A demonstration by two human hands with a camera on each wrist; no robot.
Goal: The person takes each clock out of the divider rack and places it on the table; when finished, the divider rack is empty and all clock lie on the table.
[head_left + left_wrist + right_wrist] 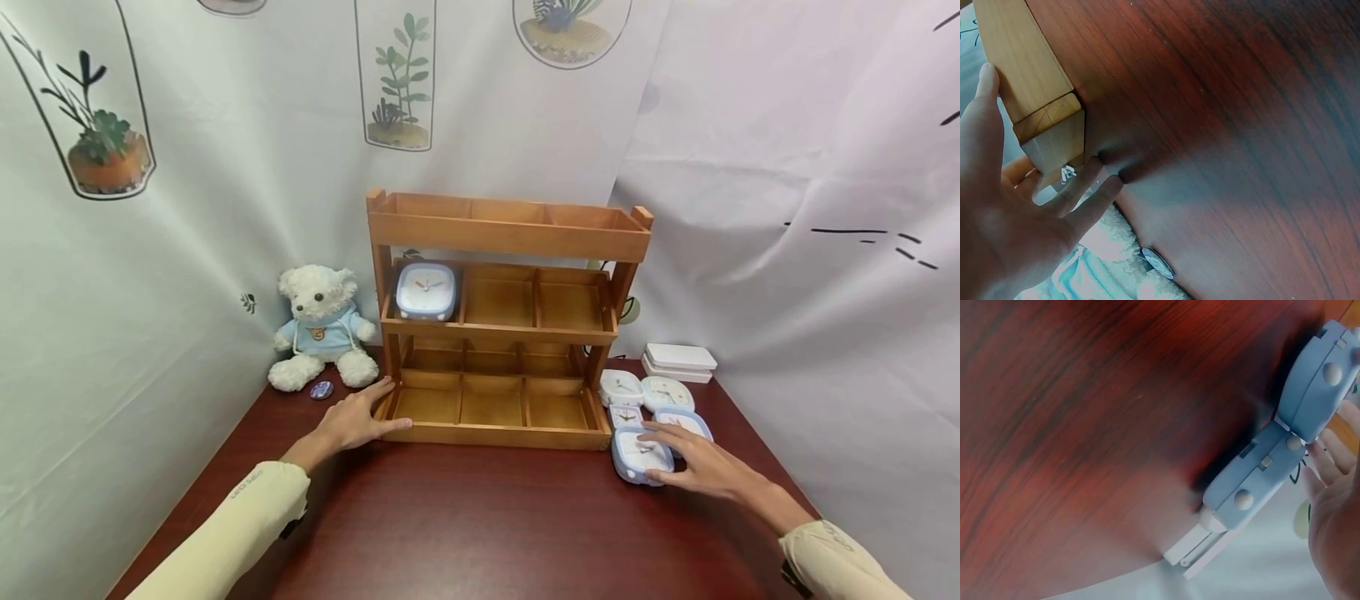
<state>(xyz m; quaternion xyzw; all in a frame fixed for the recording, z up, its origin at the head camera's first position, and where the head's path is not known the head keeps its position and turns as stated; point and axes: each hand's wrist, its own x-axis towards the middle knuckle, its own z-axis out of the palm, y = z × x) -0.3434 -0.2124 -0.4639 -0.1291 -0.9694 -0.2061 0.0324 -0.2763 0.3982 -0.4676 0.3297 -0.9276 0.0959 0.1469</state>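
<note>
My left hand (352,419) rests at the left front corner of a wooden three-tier rack (498,436). Its thumb lies along the front board, and the spread fingers reach down beside the corner to the table. On the right, my right hand (701,462) hovers over a blue-rimmed alarm clock (633,468), thumb near its lower edge and fingers across its top; firm contact cannot be told. Behind that clock stand a small square clock (625,416), a white clock (621,387), a round clock (667,392) and another blue clock (686,422). One blue-rimmed clock (426,291) sits in the middle tier's left compartment.
A white teddy bear (321,329) in a blue hoodie sits left of the rack, with a small round badge (322,390) before it. White boxes (679,362) lie stacked at the back right. Printed fabric (300,167) hangs around the dark red table (480,525).
</note>
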